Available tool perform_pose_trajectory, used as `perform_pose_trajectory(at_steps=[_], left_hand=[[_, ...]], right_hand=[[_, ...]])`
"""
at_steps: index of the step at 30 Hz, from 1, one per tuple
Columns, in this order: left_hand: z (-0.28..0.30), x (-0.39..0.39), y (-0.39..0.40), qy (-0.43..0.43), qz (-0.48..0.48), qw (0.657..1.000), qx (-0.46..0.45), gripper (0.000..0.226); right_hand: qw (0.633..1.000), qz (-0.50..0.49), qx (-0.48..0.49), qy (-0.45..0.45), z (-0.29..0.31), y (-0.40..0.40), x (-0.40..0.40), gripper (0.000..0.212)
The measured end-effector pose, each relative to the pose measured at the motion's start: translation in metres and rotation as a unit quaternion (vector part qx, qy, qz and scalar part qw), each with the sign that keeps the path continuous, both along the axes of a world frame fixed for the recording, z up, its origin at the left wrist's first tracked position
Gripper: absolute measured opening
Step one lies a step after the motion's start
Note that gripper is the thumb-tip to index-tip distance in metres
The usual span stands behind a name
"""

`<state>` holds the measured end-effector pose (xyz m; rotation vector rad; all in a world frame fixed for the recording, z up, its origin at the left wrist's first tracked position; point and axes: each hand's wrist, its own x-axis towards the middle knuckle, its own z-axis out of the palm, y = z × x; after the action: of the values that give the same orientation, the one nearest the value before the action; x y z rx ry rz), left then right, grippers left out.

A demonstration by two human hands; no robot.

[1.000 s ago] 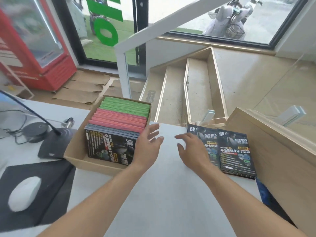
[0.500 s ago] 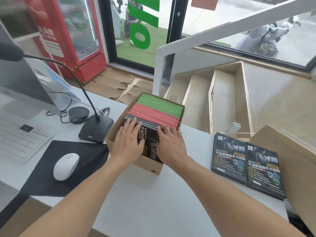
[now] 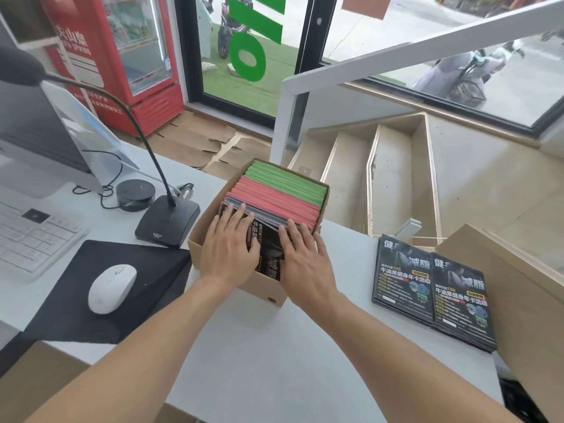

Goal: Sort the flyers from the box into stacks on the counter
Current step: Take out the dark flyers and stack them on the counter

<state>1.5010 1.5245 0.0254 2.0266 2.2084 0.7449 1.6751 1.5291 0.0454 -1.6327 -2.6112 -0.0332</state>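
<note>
An open cardboard box (image 3: 202,239) stands on the white counter (image 3: 274,361). It holds leaning black flyers (image 3: 268,239) at the front, red flyers (image 3: 274,199) behind them and green flyers (image 3: 287,181) at the back. My left hand (image 3: 230,248) lies flat on the front black flyer, its fingertips reaching the top edge. My right hand (image 3: 305,261) rests beside it, fingers stretched over the tops of the black flyers. Two black flyer stacks (image 3: 399,276) (image 3: 460,303) lie side by side on the counter to the right.
Left of the box stand a gooseneck microphone base (image 3: 168,221), a black puck (image 3: 135,195), a white mouse (image 3: 112,288) on a black pad (image 3: 61,315) and a keyboard (image 3: 30,236). A wooden ledge (image 3: 518,285) borders the right. Stairs (image 3: 393,178) drop beyond the counter's far edge.
Both hands moved left from above the counter onto the black flyers at the front of the box. They have stayed there for the last half second.
</note>
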Motion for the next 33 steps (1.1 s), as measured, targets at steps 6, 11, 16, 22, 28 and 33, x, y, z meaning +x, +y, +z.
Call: perform_pose_trajectory(at_steps=[6,11,16,22,28,33], left_hand=[[0.001,0.0,-0.001,-0.014,0.008,1.0,0.007,0.055],[0.0,0.0,-0.001,-0.026,0.007,1.0,0.008,0.056],[0.002,-0.001,-0.003,-0.045,0.023,0.999,0.019,0.056],[0.002,-0.004,-0.005,-0.029,0.029,0.998,0.043,0.05],[0.0,-0.003,-0.006,-0.061,0.016,0.997,0.047,0.033],[-0.003,-0.003,-0.003,-0.066,-0.005,0.997,0.042,0.05]], right_hand=[[0.999,0.021,0.041,0.011,0.005,-0.005,-0.007,0.054],[0.999,0.02,0.04,0.008,0.007,-0.01,-0.01,0.064],[0.999,0.015,-0.003,0.044,0.01,-0.009,-0.01,0.072],[0.997,-0.009,0.032,0.069,0.008,-0.011,-0.005,0.068],[0.999,-0.01,0.036,0.032,0.01,-0.008,-0.007,0.065],[0.997,0.003,0.073,0.004,0.015,-0.008,-0.008,0.056]])
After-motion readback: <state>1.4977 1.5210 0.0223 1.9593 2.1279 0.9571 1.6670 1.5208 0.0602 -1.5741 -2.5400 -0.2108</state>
